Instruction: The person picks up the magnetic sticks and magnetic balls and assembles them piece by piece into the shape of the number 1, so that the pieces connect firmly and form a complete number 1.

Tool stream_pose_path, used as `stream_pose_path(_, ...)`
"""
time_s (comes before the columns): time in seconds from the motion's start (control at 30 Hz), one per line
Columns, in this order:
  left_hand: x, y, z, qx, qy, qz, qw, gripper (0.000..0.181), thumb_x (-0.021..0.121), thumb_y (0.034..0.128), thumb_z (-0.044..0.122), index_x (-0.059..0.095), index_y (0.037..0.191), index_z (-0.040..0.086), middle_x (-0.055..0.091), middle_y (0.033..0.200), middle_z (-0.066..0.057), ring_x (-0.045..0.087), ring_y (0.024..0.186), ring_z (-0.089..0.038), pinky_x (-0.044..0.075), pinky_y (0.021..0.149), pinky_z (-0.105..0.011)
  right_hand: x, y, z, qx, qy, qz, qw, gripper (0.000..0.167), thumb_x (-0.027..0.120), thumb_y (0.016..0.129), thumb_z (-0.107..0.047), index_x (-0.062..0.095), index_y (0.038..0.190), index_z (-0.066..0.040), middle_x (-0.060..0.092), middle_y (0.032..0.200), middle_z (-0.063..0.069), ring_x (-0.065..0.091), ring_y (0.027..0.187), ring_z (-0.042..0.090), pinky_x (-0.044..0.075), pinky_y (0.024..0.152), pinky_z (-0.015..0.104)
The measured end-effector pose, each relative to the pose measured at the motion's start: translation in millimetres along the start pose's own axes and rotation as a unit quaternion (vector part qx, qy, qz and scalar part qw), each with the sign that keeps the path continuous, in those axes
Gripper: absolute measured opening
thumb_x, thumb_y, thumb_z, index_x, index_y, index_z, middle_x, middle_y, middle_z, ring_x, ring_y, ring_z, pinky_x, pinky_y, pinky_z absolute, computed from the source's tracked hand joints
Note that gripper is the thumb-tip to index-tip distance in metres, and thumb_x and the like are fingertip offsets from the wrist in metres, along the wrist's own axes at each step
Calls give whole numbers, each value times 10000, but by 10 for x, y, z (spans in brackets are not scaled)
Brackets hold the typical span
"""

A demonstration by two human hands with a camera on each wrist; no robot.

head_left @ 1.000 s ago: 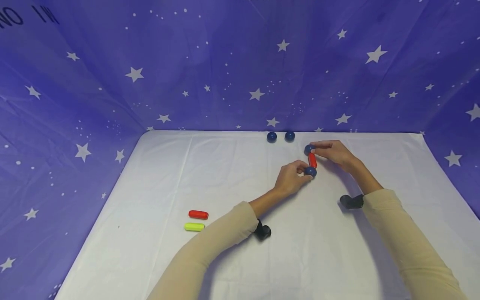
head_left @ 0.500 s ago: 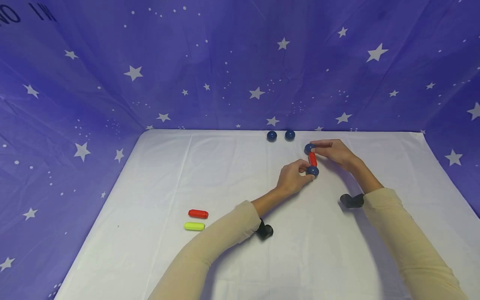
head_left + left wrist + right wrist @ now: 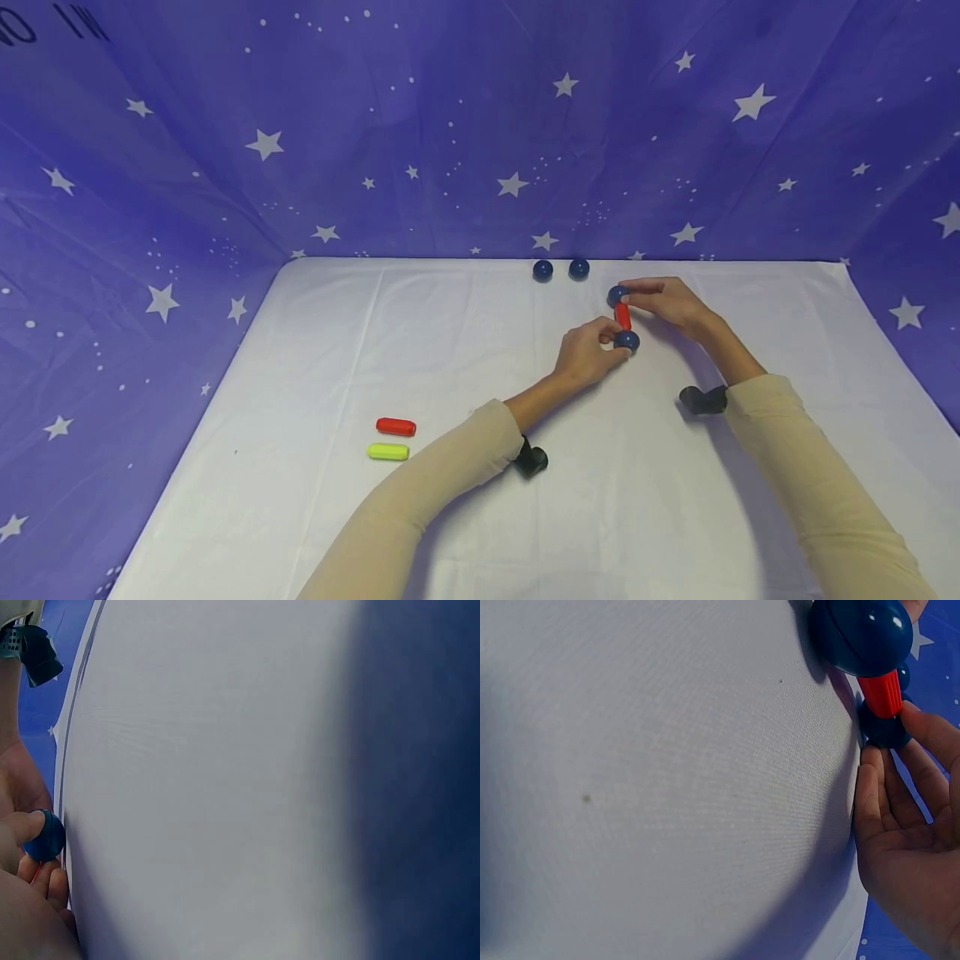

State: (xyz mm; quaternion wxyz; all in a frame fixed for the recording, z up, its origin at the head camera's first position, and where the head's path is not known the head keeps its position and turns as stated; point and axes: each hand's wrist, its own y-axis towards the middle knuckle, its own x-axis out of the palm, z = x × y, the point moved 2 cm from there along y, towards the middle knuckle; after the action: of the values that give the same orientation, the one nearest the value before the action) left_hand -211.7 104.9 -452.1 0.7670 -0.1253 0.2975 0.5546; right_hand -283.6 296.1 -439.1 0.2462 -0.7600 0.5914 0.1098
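A red rod (image 3: 623, 316) lies between two blue balls, touching both. The nearer ball (image 3: 626, 342) is pinched between thumb and fingers of the left hand (image 3: 587, 354). At the farther ball (image 3: 618, 296), the right hand (image 3: 670, 303) grips with thumb and fingertips from the right side. In the right wrist view the red rod (image 3: 882, 694) joins the large near ball (image 3: 862, 634) to the far ball (image 3: 883, 726), which the right hand (image 3: 911, 825) holds. The left wrist view shows the left hand (image 3: 30, 900) with its thumb on a blue ball (image 3: 46, 836).
Two more blue balls, one (image 3: 543, 270) left of the other (image 3: 578, 268), stand by the back edge of the white table (image 3: 300, 350). A second red rod (image 3: 396, 427) and a yellow-green rod (image 3: 387, 452) lie at the left, near the left sleeve. A starry purple cloth (image 3: 420, 133) hangs behind.
My left hand has shifted slightly to the right with the nearer ball. The red rod between the balls has tilted a little; the right hand keeps its hold almost in place.
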Motion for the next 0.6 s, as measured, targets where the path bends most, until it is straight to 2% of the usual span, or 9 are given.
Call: stream_pose_path(0.6,1,32,-10,0,-93,-68,9999,289,780,872,191,709,1139,105,736,1067,0,665,971,-88,419,813,-131,7,14,5,-41,95,-119,9999,557,672,964,-241,506,1435,5,450,1484,220,315,1416,392,232,1134,568)
